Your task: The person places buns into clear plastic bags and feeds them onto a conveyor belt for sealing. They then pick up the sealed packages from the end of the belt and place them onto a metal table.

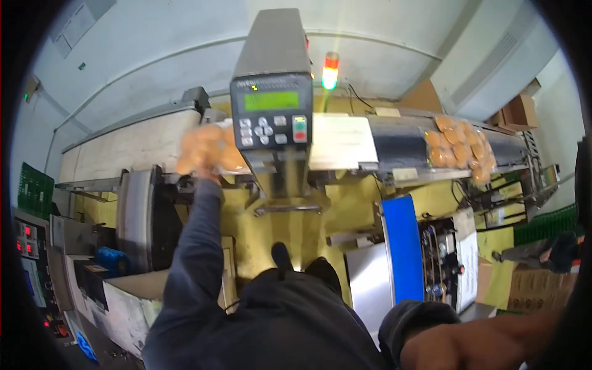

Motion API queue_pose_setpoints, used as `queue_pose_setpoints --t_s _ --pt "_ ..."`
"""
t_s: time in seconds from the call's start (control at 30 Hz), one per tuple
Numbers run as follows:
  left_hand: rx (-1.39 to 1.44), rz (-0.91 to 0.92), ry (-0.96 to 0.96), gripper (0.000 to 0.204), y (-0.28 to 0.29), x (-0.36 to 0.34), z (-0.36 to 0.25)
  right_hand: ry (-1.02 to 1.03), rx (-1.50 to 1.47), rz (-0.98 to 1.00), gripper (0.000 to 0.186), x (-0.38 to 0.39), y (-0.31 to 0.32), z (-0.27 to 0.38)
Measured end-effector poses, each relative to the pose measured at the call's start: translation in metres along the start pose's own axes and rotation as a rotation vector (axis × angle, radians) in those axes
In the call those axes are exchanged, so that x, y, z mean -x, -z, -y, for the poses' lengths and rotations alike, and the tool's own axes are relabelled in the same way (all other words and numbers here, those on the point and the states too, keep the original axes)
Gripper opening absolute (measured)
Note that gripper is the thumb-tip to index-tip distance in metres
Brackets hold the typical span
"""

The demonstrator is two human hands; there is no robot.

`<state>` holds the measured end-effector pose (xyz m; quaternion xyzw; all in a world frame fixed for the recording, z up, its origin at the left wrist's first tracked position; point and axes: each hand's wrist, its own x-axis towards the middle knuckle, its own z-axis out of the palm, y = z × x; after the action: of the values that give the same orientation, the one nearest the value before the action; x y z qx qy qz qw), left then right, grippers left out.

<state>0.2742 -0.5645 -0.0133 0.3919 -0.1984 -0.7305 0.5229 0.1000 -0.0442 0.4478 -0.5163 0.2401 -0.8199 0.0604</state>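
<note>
My left arm reaches forward to the conveyor on the left. There my left hand (208,172) is at the near edge of a clear bag of round orange-brown buns (206,147), its fingers closed on the bag. Hand and bag are both blurred, and the bag's right end lies close by the grey inspection machine (271,49) with its green display. Low on the right, close to the camera, my right hand (462,346) is partly cut off by the picture's edge. Its fingers are blurred, and nothing can be made out in them.
More bagged buns (459,147) lie on the dark belt (401,145) at the right. A lit signal lamp (330,71) stands behind the machine. Nearer are a blue belt (404,250) and a metal-sided conveyor (134,213). Another person's dark sleeve (562,251) shows at far right.
</note>
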Motion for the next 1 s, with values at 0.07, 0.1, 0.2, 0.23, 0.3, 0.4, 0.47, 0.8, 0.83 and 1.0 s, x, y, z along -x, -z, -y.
queue_pose_setpoints --t_s 0.07,0.1,0.2,0.23,0.3,0.4,0.47,0.8,0.83,1.0 --pt "-0.866 0.198 0.101 0.021 0.074 0.001 0.041 -0.022 -0.049 -0.014 0.017 -0.011 0.015 -0.022" --pt "-0.748 0.159 0.025 0.025 0.095 0.032 0.084 -0.032 -0.065 -0.015 0.018 -0.016 0.021 -0.034" --pt "-1.227 0.338 0.236 0.051 0.13 0.14 0.135 -0.062 -0.135 -0.033 0.019 -0.029 0.04 -0.074" --pt "-1.542 0.517 0.384 0.061 0.134 0.176 0.124 -0.049 -0.161 -0.073 0.019 -0.036 0.05 -0.087" --pt "-1.89 0.643 0.616 0.055 0.159 0.214 0.119 -0.097 -0.232 -0.125 0.02 -0.059 0.078 -0.126" --pt "-1.859 0.485 0.643 0.047 0.19 0.258 0.089 -0.401 -0.141 -0.418 0.021 -0.055 0.166 -0.257" --pt "-1.674 0.347 0.386 0.039 0.208 0.278 0.062 -0.77 0.345 -0.385 0.016 0.005 0.248 -0.371" --pt "-1.696 0.224 0.439 0.044 0.14 0.263 0.069 -1.078 1.187 -0.632 0.019 0.166 0.419 -0.476" --pt "-1.626 0.249 0.456 0.044 0.14 0.264 0.079 -0.94 1.338 -0.669 0.014 0.155 0.425 -0.468" --pt "-1.562 0.345 0.588 0.045 0.1 0.269 0.061 -0.591 1.189 -1.209 0.012 0.158 0.522 -0.417"
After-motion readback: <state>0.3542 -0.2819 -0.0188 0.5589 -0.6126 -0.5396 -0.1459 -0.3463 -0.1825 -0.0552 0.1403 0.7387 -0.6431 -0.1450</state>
